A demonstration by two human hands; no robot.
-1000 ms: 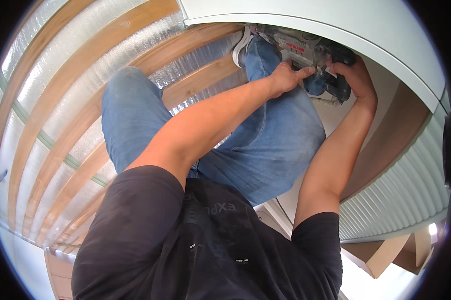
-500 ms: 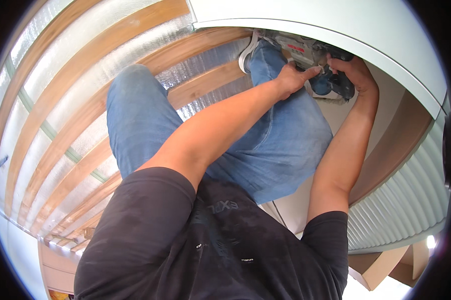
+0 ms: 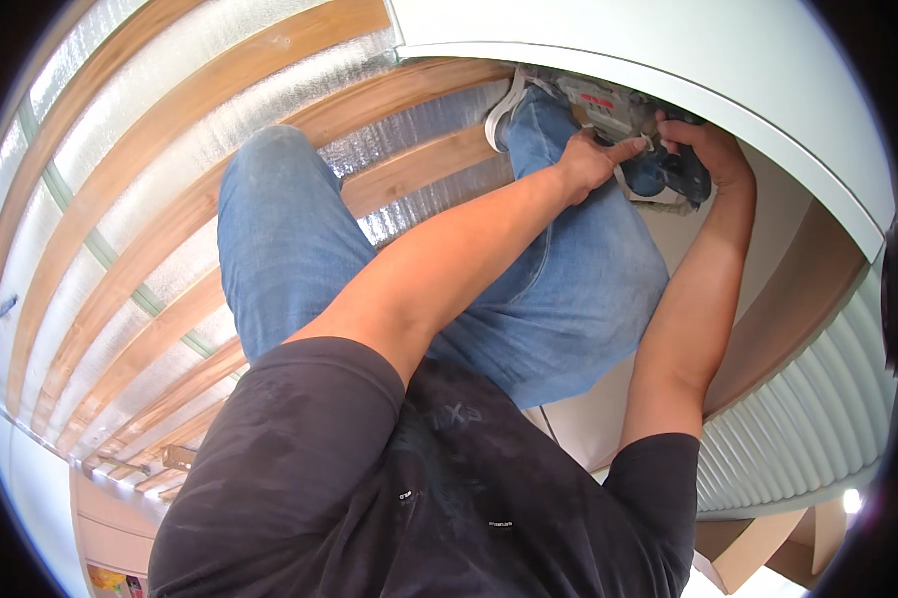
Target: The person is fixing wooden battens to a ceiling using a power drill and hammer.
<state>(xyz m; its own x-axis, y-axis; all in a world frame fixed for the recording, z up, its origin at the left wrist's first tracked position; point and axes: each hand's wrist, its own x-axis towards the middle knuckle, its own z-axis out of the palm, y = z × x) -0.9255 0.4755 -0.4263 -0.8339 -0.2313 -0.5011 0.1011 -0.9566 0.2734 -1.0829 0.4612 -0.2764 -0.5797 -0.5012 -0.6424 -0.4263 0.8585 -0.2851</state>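
A power tool (image 3: 608,110) with a pale body, red marking and dark grips lies at the top right, beside my jeans-clad leg (image 3: 568,249) and partly under the edge of a white panel. My left hand (image 3: 590,164) is closed at the tool's near side, its thumb stretched toward the middle of it; part of its fingers is hidden. My right hand (image 3: 700,148) wraps round the dark grip on the tool's right. A white shoe (image 3: 501,125) shows just left of the tool.
Wooden slats (image 3: 220,70) over silvery foil run across the left half. A white panel (image 3: 668,35) arches along the top. At right are a brown strip (image 3: 787,299) and a pale ribbed surface (image 3: 797,429), with cardboard (image 3: 758,543) at lower right.
The view has shifted a little, so hands, tool and legs sit slightly right of where they were. Both hands remain on the tool with little visible change in grip.
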